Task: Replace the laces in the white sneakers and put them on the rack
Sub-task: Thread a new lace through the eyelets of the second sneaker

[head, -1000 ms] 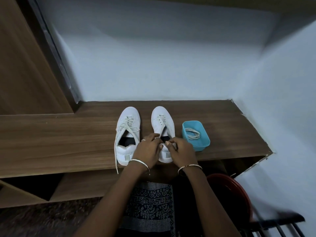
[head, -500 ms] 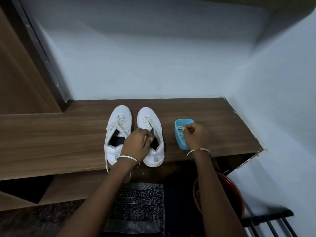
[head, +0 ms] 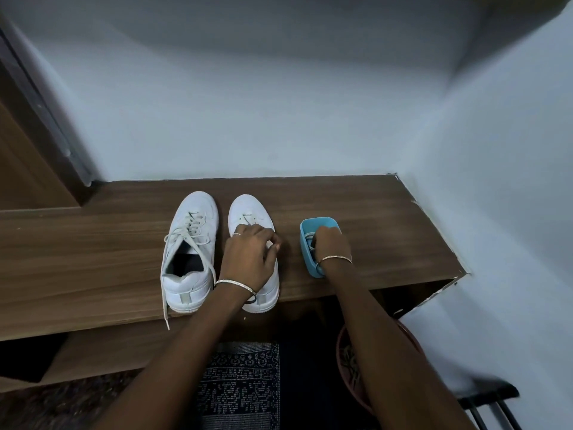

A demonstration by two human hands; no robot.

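Head — left hand point(head: 248, 259) grips sneaker point(head: 248, 207).

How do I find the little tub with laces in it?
Find the long wooden shelf against the pale wall. Two white sneakers stand on it, and the tub sits to their right, under the right hand. It is the only bright blue thing there.

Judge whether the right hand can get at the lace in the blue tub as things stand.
Probably yes: the right hand reaches into the open-topped blue tub, right by the coiled lace. Nothing covers it; the left hand holds a sneaker, well clear.
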